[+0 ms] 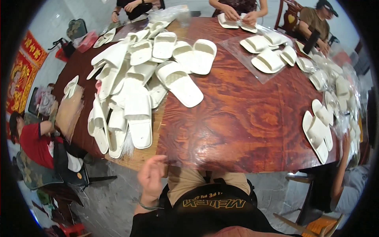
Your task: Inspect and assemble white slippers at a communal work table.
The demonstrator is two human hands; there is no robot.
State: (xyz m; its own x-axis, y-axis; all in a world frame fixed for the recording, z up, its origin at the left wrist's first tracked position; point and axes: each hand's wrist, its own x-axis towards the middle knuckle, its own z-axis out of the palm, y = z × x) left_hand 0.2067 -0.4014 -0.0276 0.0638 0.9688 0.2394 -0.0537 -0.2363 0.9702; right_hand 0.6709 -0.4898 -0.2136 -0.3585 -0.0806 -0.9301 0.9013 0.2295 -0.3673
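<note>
My left hand [151, 177] is just off the near edge of the table, its fingers loosely bent and apart, with nothing visible in them. A dark bracelet circles its wrist. Nearest to it is a white slipper [138, 114], toe strap uppermost, at the front of a large heap. Another white slipper [117, 130] lies beside it, close to a shiny wisp of clear plastic [127, 145]. On the heap's right side, a slipper [183, 85] rests sole down on the reddish-brown table [237, 126]. My right hand is not in view.
A pair of slippers [318, 130] lies at the right edge. Farther back, more slippers [267, 59] lie on clear plastic film [262, 77]. Across the table a person's hands [239, 17] touch slippers. A person in red [37, 144] sits left. Wrapped slippers [343, 87] crowd the far right.
</note>
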